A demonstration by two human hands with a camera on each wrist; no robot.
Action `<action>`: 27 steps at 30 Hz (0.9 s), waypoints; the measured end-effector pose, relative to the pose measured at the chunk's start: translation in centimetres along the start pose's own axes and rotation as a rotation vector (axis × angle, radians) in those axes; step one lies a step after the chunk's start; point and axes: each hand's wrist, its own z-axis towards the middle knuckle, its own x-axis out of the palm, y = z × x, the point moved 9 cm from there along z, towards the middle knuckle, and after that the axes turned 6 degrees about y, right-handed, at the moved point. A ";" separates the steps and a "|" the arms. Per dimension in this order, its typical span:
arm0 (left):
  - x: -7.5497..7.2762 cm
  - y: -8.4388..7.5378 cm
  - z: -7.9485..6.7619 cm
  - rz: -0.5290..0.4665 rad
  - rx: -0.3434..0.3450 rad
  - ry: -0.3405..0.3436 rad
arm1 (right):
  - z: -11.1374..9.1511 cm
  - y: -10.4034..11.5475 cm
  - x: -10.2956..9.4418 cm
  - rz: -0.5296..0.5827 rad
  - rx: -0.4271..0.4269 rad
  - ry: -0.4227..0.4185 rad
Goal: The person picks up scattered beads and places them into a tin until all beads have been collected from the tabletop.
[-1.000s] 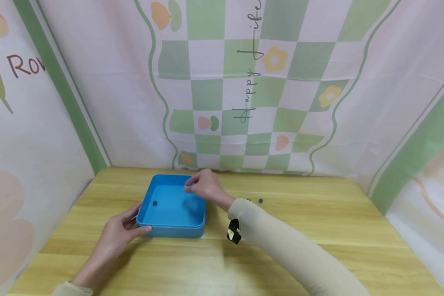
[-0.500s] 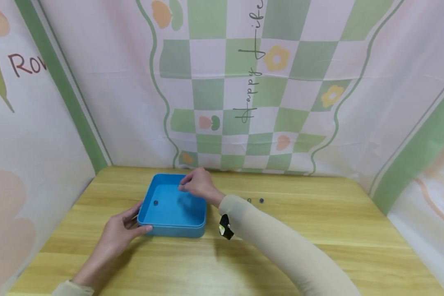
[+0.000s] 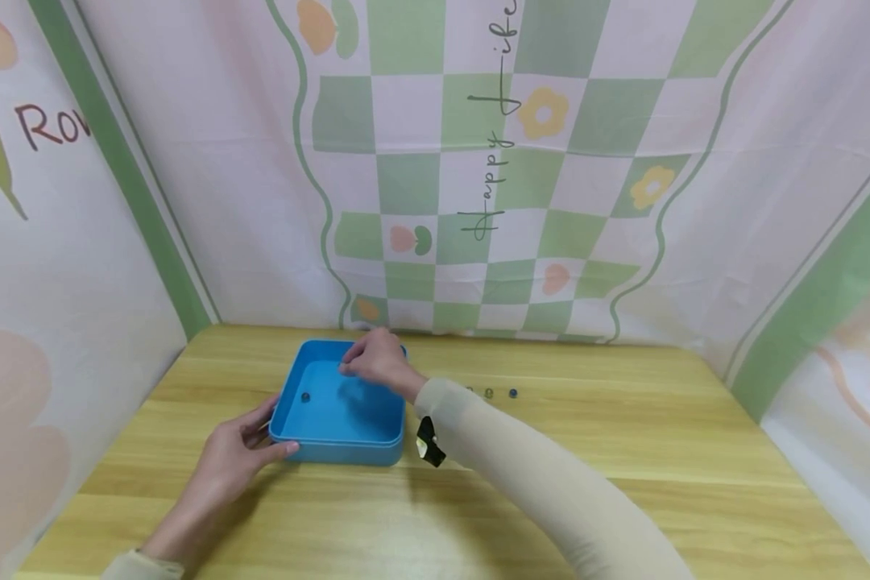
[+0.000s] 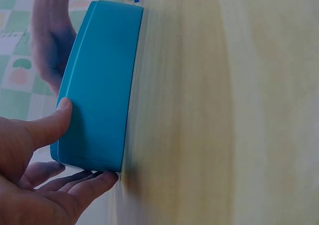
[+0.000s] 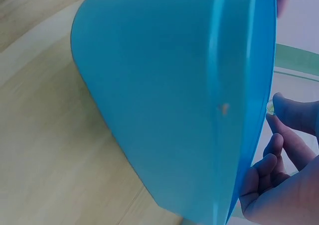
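A shallow blue box sits on the wooden table, left of centre. My left hand grips its near left corner, thumb on the side wall and fingers beside the corner. My right hand hovers over the box's far part, fingertips together. In the right wrist view its thumb and finger pinch a small pale green bead just past the box rim. One dark bead lies inside the box at the left.
Three small beads lie in a row on the table right of the box, beside my right forearm. Printed cloth walls close in the back and both sides. A black-and-yellow wrist device hangs under my right sleeve.
My right hand has moved left, further over the box. Its forearm shifted too, uncovering a third bead on the table. My left hand and the box have not moved.
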 end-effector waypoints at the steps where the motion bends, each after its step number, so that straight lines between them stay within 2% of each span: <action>1: 0.0 0.0 0.0 0.000 0.000 0.000 | 0.0 0.0 0.1 0.004 0.000 0.002; 10: 0.0 -0.1 0.0 0.001 -0.010 -0.002 | 0.6 -0.5 0.7 0.024 0.038 -0.012; 27: 0.0 -0.1 0.0 0.019 -0.013 -0.001 | 0.7 -0.3 1.4 0.041 0.045 -0.015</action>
